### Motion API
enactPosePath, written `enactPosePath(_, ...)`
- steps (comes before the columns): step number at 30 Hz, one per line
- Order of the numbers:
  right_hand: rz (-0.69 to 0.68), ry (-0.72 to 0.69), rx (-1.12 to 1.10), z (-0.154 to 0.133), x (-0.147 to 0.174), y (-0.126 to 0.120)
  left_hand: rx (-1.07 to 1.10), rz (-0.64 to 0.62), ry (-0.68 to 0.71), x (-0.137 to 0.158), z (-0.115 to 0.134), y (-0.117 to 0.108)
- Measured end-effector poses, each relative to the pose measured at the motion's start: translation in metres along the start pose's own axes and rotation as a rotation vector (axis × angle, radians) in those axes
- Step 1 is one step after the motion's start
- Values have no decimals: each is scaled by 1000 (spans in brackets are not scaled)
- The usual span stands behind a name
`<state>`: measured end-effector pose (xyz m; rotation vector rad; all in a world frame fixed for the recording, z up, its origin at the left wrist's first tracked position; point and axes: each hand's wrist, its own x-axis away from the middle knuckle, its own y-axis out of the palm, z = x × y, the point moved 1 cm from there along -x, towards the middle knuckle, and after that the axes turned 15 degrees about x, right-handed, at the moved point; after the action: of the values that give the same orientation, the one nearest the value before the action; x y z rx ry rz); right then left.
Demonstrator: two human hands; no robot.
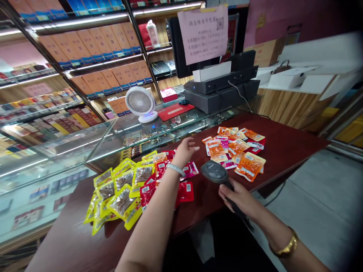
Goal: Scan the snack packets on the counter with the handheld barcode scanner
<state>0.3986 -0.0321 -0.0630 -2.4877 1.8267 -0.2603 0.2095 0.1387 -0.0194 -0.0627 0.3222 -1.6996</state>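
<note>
Table (295,141), packet piles (121,202), scanner (214,172) in the right hand (238,200)

Best lift one packet clear, barcode (188,187) flat and square to the scanner. The left hand (185,150) hovers empty between red packets (183,195) and orange packets (248,166), fingers loose. The right hand grips the scanner; it points away and leftward above the table, its long axis slanting back toward the right wrist.

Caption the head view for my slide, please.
Right hand gripping a scanner, left hand empty over a table with yellow packets, red packets and orange packets.
</note>
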Motion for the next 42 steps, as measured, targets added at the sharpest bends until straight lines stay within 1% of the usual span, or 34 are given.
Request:
enactPosePath(1,2,4,0,0,0,0,-128,-5,42,0,2,-5)
enactPosePath(3,0,8,8,1,1,0,-496,16,99,5,4,-23)
enactPosePath(5,-4,5,18,4,2,0,-839,12,70,13,1,-43)
enactPosePath(7,-7,4,26,7,2,0,-1035,-28,-3,20,-4,-58)
enactPosePath(9,-6,4,31,10,2,0,-1103,-56,-36,24,-9,-65)
enactPosePath(11,-5,5,37,11,2,1,-1102,-20,-26,25,-12,-66)
enactPosePath(13,-6,4,45,10,2,1,-1049,21,-37,25,-14,-66)
enactPosePath(17,-12,8,60,6,4,2,-797,22,-84,24,-17,-64)
enactPosePath(22,-71,-18,69,5,7,5,-450,164,-9,24,-16,-59)
enactPosePath(26,-72,-21,66,7,6,4,-358,202,51,21,-10,-54)
enactPosePath(29,-40,-25,46,7,5,1,-298,206,77,15,-7,-47)
enactPosePath(32,-17,-18,9,5,6,-2,-129,200,8,3,-5,-25)
enactPosePath(33,-9,-12,2,4,6,-3,-40,176,-13,-2,-4,-16)
enactPosePath(35,3,-3,2,3,7,-4,120,75,-22,-11,0,2)
enactPosePath(36,5,0,6,2,7,-4,151,21,-17,-13,2,7)
enactPosePath(37,4,1,8,2,7,-4,123,-30,-10,-14,5,9)
enactPosePath(38,2,1,8,3,7,-4,26,-77,-1,-12,7,8)
enactPosePath(40,0,5,1,4,7,-5,-334,-154,8,-2,9,-4)
enactPosePath(42,-3,11,-2,7,6,-6,-738,-216,-6,14,8,-24)
